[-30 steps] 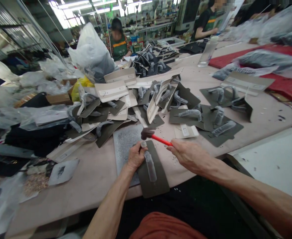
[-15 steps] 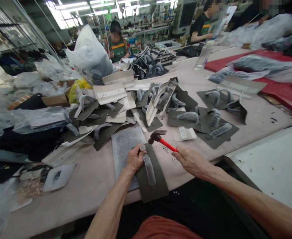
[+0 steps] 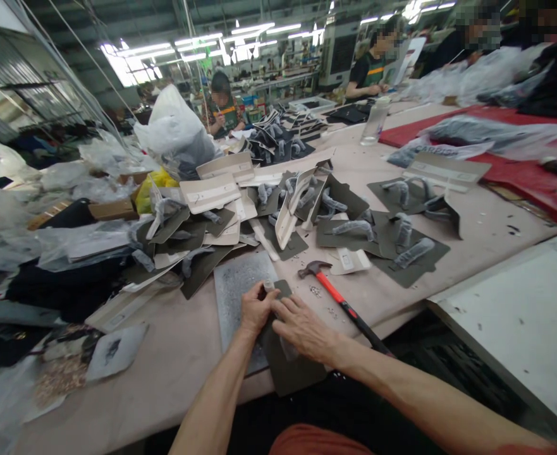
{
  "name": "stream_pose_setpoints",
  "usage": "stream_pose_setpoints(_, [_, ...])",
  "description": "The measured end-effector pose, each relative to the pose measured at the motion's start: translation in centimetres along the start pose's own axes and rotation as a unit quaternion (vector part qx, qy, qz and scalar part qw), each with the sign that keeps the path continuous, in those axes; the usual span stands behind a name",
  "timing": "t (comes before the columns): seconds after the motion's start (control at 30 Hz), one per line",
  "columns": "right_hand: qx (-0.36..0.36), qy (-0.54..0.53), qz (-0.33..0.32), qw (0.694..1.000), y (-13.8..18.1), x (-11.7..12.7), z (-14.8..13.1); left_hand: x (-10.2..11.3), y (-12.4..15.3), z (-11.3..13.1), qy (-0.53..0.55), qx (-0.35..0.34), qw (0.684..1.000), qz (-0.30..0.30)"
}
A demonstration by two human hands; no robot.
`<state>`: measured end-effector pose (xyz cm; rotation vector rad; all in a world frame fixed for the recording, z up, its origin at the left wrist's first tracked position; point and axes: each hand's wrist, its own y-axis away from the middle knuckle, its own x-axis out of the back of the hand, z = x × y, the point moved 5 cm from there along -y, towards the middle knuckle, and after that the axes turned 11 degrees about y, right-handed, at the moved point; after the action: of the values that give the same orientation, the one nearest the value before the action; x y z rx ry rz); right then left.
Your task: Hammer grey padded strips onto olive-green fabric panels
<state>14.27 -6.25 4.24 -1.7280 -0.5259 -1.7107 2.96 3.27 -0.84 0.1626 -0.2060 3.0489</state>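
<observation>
My left hand (image 3: pixel 256 308) is closed around a short metal punch (image 3: pixel 269 286), its round end showing above the fingers. Beneath it lies a dark olive panel (image 3: pixel 301 378), partly over a grey metal plate (image 3: pixel 228 278). My right hand (image 3: pixel 301 322) rests over the panel with bent fingers close to the left thumb. It covers most of the plastic-wrapped handle (image 3: pixel 287 347); its fingertips are partly hidden, though they appear to grip the panel. A claw hammer (image 3: pixel 337 294) with a red and black handle lies on the table, right of my right hand.
Several panels with wrapped handles (image 3: pixel 354 229) are heaped beyond my hands. Small metal bits (image 3: pixel 315 291) lie beside the hammer. Plastic bags (image 3: pixel 174 120) crowd the left side, and a clear bottle (image 3: pixel 375 123) stands farther back. Other people sit at the far side.
My right hand has let go of the hammer, which now lies on the table, and has moved left onto the panel. My left hand still holds the punch.
</observation>
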Motion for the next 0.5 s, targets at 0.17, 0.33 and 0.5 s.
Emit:
stream_pose_setpoints(0.17, [-0.019,0.097,-0.015,0.995,-1.0,0.9,0.2,2.2,-1.9,-0.1,0.153,0.097,0.963,0.202])
stream_pose_setpoints(0.33, [-0.217,0.033,-0.119,0.968,-1.9,4.6,3.5,6.4,-3.6,6.8,0.106,-0.039,0.976,0.189])
stream_pose_setpoints(0.5, [-0.367,-0.115,-0.101,0.917,-1.5,3.6,4.3,6.8,-1.7,9.5,0.086,-0.086,0.979,0.162])
